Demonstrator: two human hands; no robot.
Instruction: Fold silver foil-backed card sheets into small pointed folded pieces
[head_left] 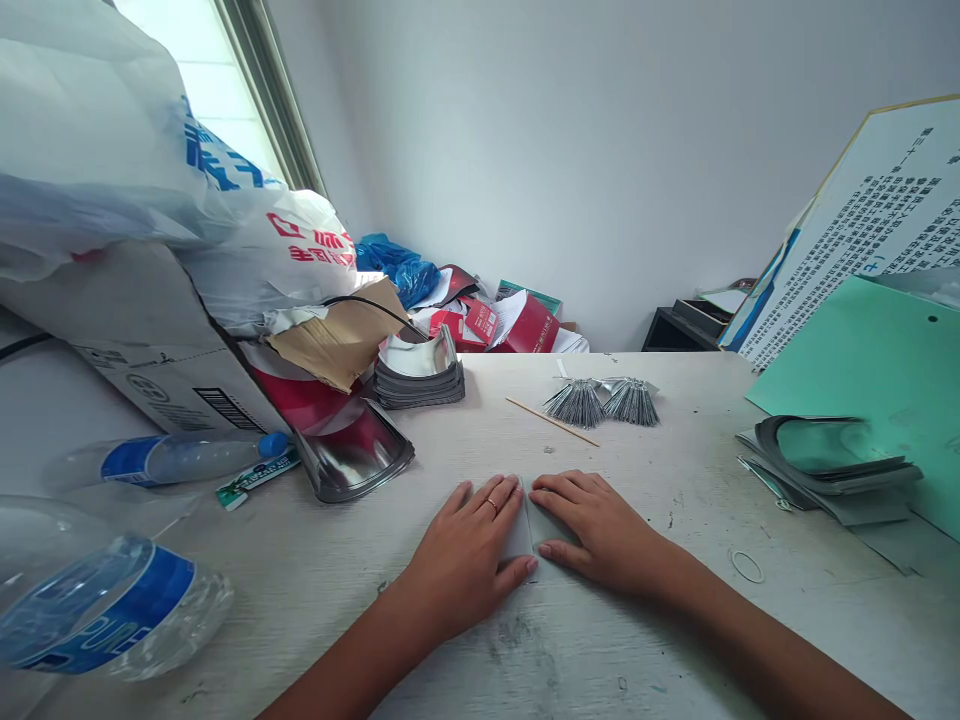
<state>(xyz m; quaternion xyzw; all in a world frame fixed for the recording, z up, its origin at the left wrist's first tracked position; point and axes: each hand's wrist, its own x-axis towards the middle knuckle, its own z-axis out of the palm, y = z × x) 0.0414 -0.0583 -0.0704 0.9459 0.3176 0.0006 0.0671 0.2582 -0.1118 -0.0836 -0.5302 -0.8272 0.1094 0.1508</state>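
Both my hands lie flat on a small grey sheet of paper (531,530) on the white table (615,640). My left hand (466,550), with a ring on one finger, covers the sheet's left half with its fingers stretched forward. My right hand (596,528) presses the right half, fingers pointing left and together. The two thumbs nearly meet over a crease in the middle. Most of the sheet is hidden under the hands.
Two folded silver fans (600,402) and a thin wooden stick (551,421) lie beyond the hands. Stacks of curved silver sheets sit at back left (420,375) and right (829,465). Plastic bottles (97,600), a cardboard box (150,350), bags and a green folder (877,370) crowd the sides.
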